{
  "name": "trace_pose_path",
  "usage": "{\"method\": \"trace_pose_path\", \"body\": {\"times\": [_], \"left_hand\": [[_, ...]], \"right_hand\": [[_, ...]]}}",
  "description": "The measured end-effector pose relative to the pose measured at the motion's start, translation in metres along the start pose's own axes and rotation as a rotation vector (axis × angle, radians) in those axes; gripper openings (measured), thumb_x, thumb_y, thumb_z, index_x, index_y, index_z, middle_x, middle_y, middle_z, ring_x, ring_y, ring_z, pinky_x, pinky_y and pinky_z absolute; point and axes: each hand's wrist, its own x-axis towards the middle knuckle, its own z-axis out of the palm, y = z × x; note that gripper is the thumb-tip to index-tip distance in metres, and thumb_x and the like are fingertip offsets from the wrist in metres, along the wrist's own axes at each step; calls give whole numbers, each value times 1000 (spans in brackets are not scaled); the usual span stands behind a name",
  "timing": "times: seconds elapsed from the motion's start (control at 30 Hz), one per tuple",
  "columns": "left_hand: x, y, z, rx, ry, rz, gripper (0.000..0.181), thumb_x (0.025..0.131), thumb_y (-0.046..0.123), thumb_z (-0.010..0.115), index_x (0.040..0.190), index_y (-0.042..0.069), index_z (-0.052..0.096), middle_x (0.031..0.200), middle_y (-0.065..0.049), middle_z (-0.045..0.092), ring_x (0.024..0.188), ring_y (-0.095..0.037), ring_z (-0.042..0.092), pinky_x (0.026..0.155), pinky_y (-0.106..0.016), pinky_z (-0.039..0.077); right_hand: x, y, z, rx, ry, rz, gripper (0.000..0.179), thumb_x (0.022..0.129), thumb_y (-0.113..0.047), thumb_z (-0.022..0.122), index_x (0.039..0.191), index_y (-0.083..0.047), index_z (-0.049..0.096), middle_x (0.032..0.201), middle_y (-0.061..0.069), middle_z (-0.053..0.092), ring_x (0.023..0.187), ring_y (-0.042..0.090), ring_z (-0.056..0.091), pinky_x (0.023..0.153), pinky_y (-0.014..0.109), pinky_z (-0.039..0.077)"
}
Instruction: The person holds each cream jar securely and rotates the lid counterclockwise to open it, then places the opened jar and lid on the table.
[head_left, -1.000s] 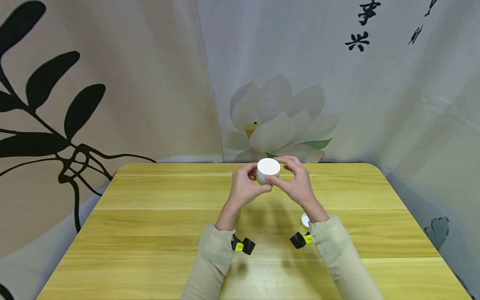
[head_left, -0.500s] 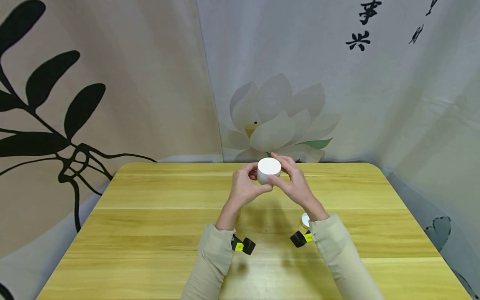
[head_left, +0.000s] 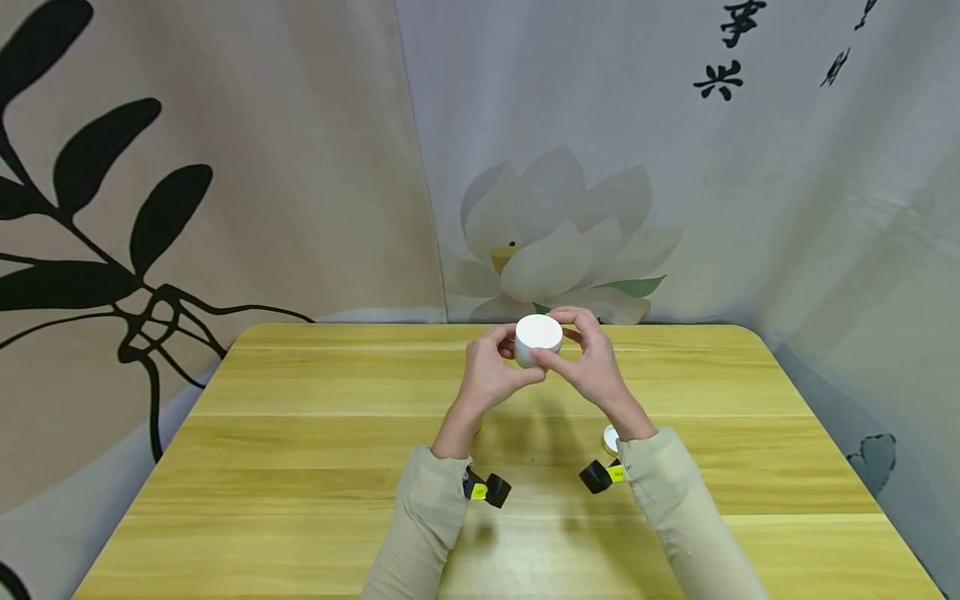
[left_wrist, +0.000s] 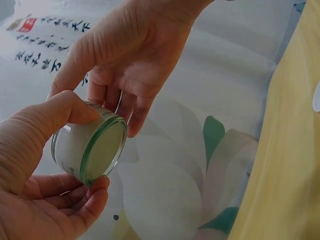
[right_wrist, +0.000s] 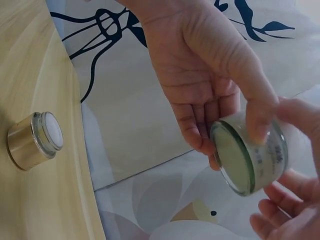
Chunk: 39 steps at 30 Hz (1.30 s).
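A small round glass jar [head_left: 528,357] with a flat white lid [head_left: 538,332] is held up over the table's far part, between both hands. My left hand [head_left: 489,375] grips it from the left side. From the right, my right hand [head_left: 595,367] holds it near the lid, thumb in front and fingers around the back. Both wrist views show the thick clear base of the jar [right_wrist: 250,155], and print runs around its side. Thumbs and fingers of the two hands sit close together on it.
A gold jar [right_wrist: 29,142] with a white top stands on the wooden table [head_left: 300,500]. Partly behind the right wrist lies a round white piece with a gold rim [head_left: 611,440]. A printed cloth backdrop [head_left: 315,167] hangs behind the table.
The right fingers slide along the lid's edge, first inward, then back out to a more arched hold. The jar and left hand stay nearly in place.
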Motion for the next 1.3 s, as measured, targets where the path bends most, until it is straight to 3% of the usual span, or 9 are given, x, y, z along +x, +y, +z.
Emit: {"method": "trace_pose_path", "body": {"times": [0.1, 0.23, 0.37, 0.5, 0.63, 0.73, 1.0, 1.3], "left_hand": [[0, 0, -1, 0, 4, 7, 48, 67, 11, 79, 109, -4, 63, 92, -12, 62, 77, -21, 58, 68, -29, 51], [-1, -1, -1, -16, 1, 17, 46, 67, 11, 79, 107, -4, 63, 92, -13, 63, 76, -21, 58, 69, -37, 52], [-2, -3, -1, -15, 2, 2, 46, 67, 10, 79, 108, -4, 63, 92, -12, 63, 77, -21, 58, 68, -30, 51], [-2, -3, -2, -5, -2, -20, 47, 67, 9, 79, 109, -3, 63, 93, -12, 63, 78, -21, 58, 68, -25, 49], [-3, -1, -2, -1, -8, -35, 48, 67, 10, 79, 110, -3, 63, 93, -12, 62, 78, -21, 56, 69, -26, 48], [-3, -1, -2, -4, -8, -40, 47, 67, 11, 79, 109, -3, 63, 92, -11, 62, 78, -20, 56, 68, -25, 48], [-2, -2, -2, -13, -30, -14, 48, 67, 10, 78, 111, -3, 62, 92, -12, 63, 77, -20, 57, 67, -24, 48], [-2, -3, -2, -19, -36, -4, 48, 66, 10, 78, 109, -4, 62, 92, -12, 63, 78, -20, 56, 68, -24, 48]], "right_hand": [[1, 14, -2, 4, -35, -29, 42, 80, 7, 66, 120, 10, 53, 124, 25, 45, 113, 32, 43, 97, 53, 36], [1, 30, -3, 23, -96, -39, 48, 87, 4, 59, 133, 5, 46, 130, 24, 41, 114, 31, 44, 98, 52, 36], [1, 33, 0, 28, -96, -7, 57, 86, -1, 61, 138, 4, 39, 134, 25, 38, 120, 33, 40, 99, 53, 34], [1, 28, 5, 20, -36, 70, 55, 81, -1, 69, 128, 6, 42, 129, 23, 40, 120, 33, 39, 102, 51, 32], [1, 9, 6, 6, -10, 71, 45, 78, 4, 70, 116, 12, 48, 121, 26, 44, 114, 34, 41, 99, 50, 34], [0, -3, 3, 7, -33, 42, 41, 79, 8, 67, 116, 14, 51, 122, 29, 44, 113, 34, 42, 97, 50, 36], [0, 0, -5, 45, -116, 24, 43, 83, 10, 61, 124, 14, 49, 127, 30, 40, 111, 27, 43, 96, 52, 36], [0, 2, -4, 101, -94, 9, 44, 82, 12, 61, 124, 14, 50, 126, 28, 42, 108, 14, 43, 93, 25, 39]]}}
